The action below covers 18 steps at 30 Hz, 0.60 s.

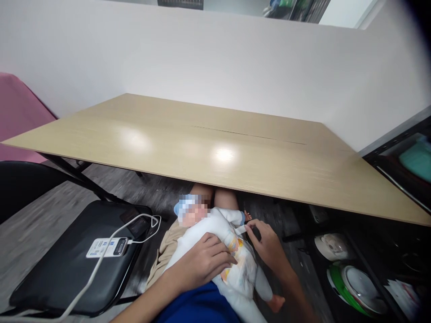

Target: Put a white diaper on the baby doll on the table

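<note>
Standing left of the doll (209, 226) on my lap is a black chair (50, 274); upon the doll my left hand (213, 258) rests, whether gripping I cannot tell; farther right on the doll, my right hand (265, 238) pinches a white strip (240, 230).

A white-clad doll (215, 224) lies across my lap (165, 246) beside the worktop (218, 134); my left hand (208, 260) rests over its belly, my right hand (265, 242) pinches a white strip (240, 230)

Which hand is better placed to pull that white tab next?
Likely the right hand: its fingertips seem to pinch the white tab, while the left hand rests over the doll.
</note>
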### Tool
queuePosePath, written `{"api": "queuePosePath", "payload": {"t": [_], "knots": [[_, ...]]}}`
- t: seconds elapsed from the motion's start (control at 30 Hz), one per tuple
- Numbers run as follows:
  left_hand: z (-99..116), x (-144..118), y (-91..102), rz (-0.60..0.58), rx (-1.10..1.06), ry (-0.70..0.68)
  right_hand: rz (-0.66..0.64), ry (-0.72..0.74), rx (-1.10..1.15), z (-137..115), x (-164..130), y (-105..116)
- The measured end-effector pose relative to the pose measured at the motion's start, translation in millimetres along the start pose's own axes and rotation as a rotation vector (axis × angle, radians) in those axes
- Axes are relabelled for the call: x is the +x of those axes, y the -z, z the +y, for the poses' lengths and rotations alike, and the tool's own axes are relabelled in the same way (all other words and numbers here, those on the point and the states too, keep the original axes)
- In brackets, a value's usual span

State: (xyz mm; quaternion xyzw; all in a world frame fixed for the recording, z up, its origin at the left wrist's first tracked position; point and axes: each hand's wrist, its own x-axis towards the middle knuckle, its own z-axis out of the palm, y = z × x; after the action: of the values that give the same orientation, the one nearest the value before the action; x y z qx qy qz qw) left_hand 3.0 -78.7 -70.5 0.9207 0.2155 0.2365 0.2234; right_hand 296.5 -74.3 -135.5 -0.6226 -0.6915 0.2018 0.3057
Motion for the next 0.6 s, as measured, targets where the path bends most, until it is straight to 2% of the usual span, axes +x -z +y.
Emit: {"api": "queuePosePath", "payload": {"t": [0.07, 0.13, 0.2, 0.27, 0.37, 0.43, 0.5, 0.6], "knots": [[4.9, -4.7, 14.3, -0.025, -0.063, 0.034, 0.031, -0.003, 0.048, -4.4, 1.0, 2.5], [10.8, -12.0, 30.9, -0.055, -0.136, 0.089, -0.001, 0.053, 0.085, -15.9, -0.2, 4.0], [15.6, -21.0, 46.6, -0.134, -0.221, 0.158, -0.095, 0.143, 0.078, -33.2, -3.0, 3.6], [17.8, -29.0, 59.2, -0.269, -0.299, 0.251, -0.226, 0.244, 0.041, -52.1, -6.0, 1.4], [16.3, -31.8, 69.6, -0.433, -0.363, 0.397, -0.367, 0.338, -0.003, -71.9, -9.3, -1.6], [13.6, -24.3, 69.7, -0.439, -0.379, 0.443, -0.386, 0.318, 0.011, -74.5, -11.7, 0.5], [9.8, -9.5, 63.1, -0.380, -0.382, 0.436, -0.398, 0.260, 0.020, -69.5, -15.9, 8.9], [-0.4, 21.9, 36.9, -0.295, -0.259, 0.349, -0.497, 0.157, -0.015, -57.0, -28.4, 32.2]]}}
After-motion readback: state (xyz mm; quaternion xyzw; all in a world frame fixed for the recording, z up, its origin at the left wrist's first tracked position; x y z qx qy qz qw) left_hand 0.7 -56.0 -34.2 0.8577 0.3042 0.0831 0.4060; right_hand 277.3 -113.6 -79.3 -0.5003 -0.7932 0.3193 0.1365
